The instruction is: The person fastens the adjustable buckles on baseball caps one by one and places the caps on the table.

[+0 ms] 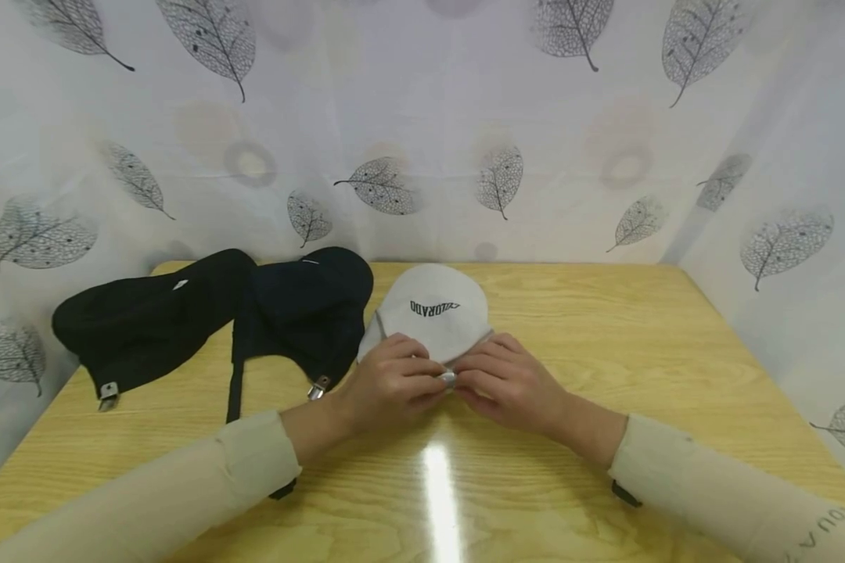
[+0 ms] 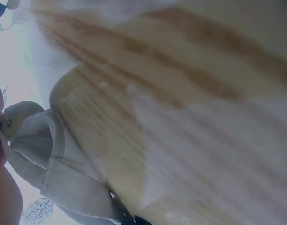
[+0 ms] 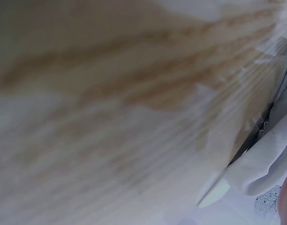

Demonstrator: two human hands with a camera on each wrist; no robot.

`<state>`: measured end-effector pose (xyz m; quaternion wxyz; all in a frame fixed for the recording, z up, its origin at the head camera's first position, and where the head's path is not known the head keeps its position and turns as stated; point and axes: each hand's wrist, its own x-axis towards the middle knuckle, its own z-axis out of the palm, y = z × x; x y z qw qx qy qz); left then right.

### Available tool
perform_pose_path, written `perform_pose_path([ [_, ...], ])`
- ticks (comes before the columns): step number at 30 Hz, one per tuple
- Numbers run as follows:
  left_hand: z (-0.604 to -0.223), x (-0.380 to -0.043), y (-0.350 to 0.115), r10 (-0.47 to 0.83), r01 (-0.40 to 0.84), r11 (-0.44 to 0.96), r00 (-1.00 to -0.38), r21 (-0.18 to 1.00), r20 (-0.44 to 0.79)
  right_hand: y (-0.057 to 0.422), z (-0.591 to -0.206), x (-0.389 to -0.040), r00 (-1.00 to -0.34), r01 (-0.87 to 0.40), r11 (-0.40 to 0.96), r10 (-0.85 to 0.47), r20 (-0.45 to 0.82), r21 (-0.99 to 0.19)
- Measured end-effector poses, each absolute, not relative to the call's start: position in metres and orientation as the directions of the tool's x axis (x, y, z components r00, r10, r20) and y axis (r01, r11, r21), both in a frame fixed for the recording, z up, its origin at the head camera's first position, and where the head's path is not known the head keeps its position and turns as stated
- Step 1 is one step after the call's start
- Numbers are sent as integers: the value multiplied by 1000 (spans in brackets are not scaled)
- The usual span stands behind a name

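A white cap (image 1: 436, 289) with dark "COLORADO" lettering lies on the table in front of me, its back edge toward me. Both hands meet at that edge, around a small silver metal buckle (image 1: 448, 378). My left hand (image 1: 394, 379) pinches the strap end from the left, fingers curled. From the right, my right hand (image 1: 510, 383) pinches the other side, its fingertips right at the buckle. The left wrist view shows the cap's back opening (image 2: 33, 145) and a strip with a small round stud. In the right wrist view the cap's pale edge (image 3: 260, 164) appears at the right.
Left of the white cap lie a dark navy cap (image 1: 303, 313) and a black cap (image 1: 148, 320), each with a metal buckle on its strap. They rest on the wood-grain table (image 1: 605, 328). A leaf-patterned curtain (image 1: 422, 117) stands behind and at the sides.
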<state>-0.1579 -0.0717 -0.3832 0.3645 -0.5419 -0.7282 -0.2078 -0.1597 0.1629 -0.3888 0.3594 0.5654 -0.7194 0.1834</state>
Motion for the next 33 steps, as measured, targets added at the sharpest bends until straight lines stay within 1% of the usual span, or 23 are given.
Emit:
perform_pose_path([
  [4, -384, -158, -70, 633, 940, 325, -137, -101, 762, 164, -389, -159, -99, -944, 295, -679, 728, 146],
  [8, -384, -158, -71, 637, 939, 330, -148, -94, 756, 164, -388, -158, -96, -940, 301, -679, 728, 157],
  [15, -383, -158, -73, 642, 933, 350, -171, -87, 748, 165, -388, -158, -144, -927, 346, -687, 712, 147],
  [19, -383, -158, -74, 645, 931, 358, -187, -77, 741, 165, -389, -159, -152, -927, 349, -684, 713, 137],
  [33, -385, -160, -72, 632, 933, 342, -138, -115, 763, 161, -389, -159, -129, -946, 304, -665, 735, 109],
])
